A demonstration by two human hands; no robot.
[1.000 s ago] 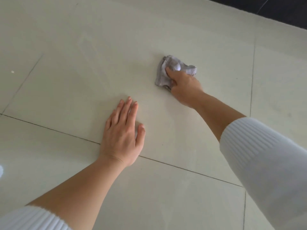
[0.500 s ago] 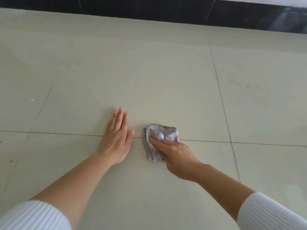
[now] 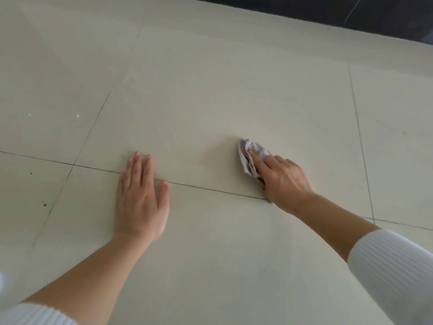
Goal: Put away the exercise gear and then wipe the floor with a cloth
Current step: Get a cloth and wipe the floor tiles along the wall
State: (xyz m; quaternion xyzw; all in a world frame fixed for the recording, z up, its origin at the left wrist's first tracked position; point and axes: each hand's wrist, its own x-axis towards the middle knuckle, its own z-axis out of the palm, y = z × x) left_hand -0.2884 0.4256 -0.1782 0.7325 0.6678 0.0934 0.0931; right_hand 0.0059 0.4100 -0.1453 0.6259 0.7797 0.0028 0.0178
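Item: crumpled grey cloth (image 3: 248,154), bunched, lying on the pale beige tiled floor (image 3: 210,90), right of centre, just beyond a dark grout line (image 3: 210,189) that runs from left to right.

Right hand (image 3: 284,182): on the near side of the cloth, forefinger stretched forward over the fabric, other fingers bent over its right edge; the hand grips the cloth and presses it to the floor.

Left hand (image 3: 140,202): flat on the floor, palm down, fingers straight and together, thumb out to the right; holds nothing. It lies across the same grout line, well apart from the cloth, to its left.

Sleeves: white ribbed knit, pushed up both forearms; right sleeve (image 3: 396,270) at the near right, left sleeve (image 3: 30,313) at the near left corner.

Floor marks: two small white specks (image 3: 77,116) at the far left; small dark specks (image 3: 44,204) at the near left.

Boundary: dark band (image 3: 351,12) along the far edge of the floor.
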